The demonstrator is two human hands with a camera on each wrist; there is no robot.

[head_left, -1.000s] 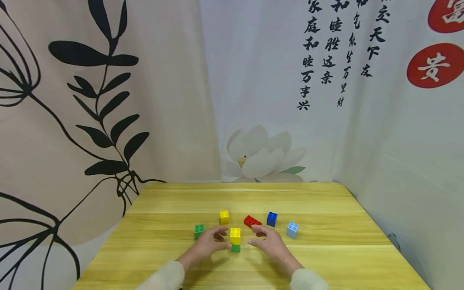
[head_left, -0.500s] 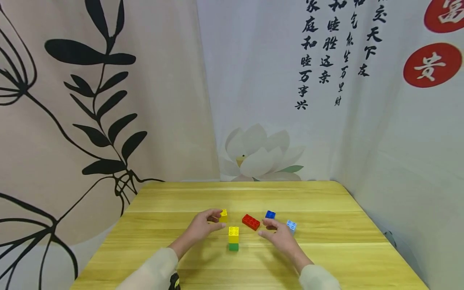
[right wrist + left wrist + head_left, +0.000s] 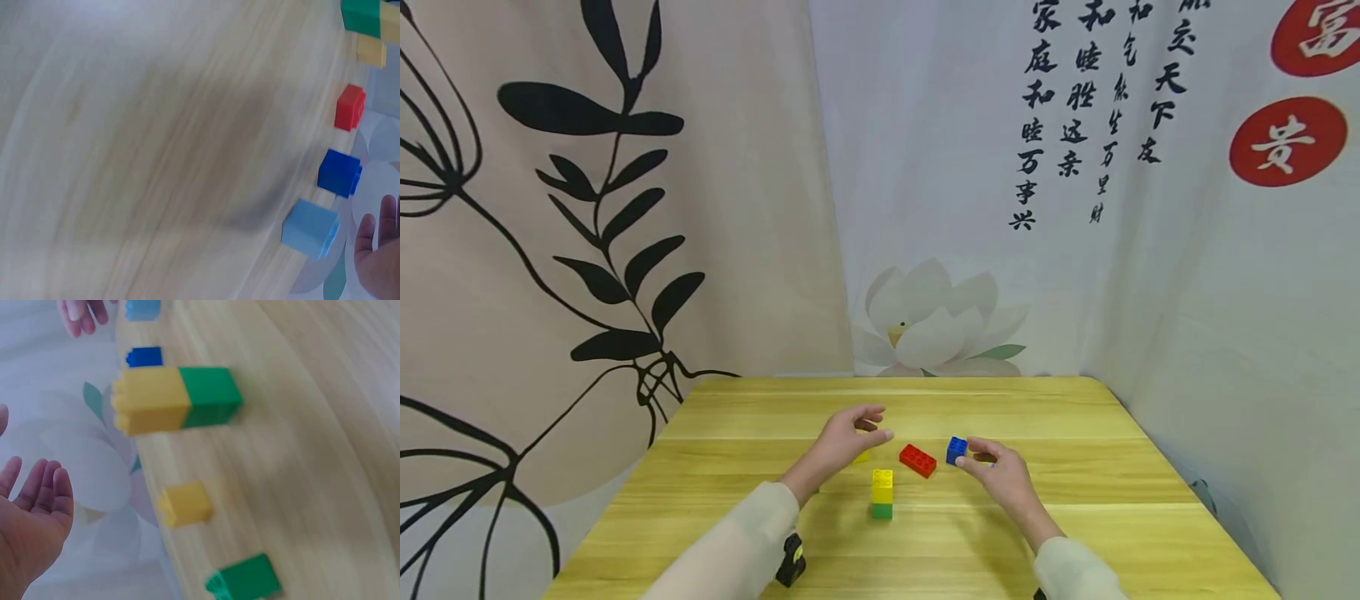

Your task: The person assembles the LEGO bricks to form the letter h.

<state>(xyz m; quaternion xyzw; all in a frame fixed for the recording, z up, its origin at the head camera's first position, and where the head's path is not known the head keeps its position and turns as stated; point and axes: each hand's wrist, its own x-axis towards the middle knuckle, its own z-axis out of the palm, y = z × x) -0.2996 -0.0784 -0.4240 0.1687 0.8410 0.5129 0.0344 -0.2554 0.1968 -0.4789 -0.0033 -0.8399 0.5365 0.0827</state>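
My left hand [image 3: 844, 440] hangs over the yellow brick [image 3: 187, 504], fingers loosely bent and holding nothing; in the head view it hides most of that brick. A green brick [image 3: 247, 578] is nearly covered by the left forearm there. My right hand [image 3: 1002, 479] hovers beside the dark blue brick [image 3: 956, 451], thumb and fingers apart. The right wrist view shows a gap between that hand and the bricks. Behind it in the head view, the light blue brick [image 3: 309, 228] is mostly hidden. Between the hands lies a red brick [image 3: 918, 460].
A two-brick stack [image 3: 882, 493], yellow on green, stands upright in front of the red brick. The wooden table [image 3: 1120, 542] ends at a printed curtain [image 3: 760, 208] behind. A black strapped device [image 3: 792, 560] sits under the left sleeve.
My left hand has moved from beside the stack forward to above the yellow brick. My right hand has shifted right and forward toward the dark blue brick. The bricks look unmoved.
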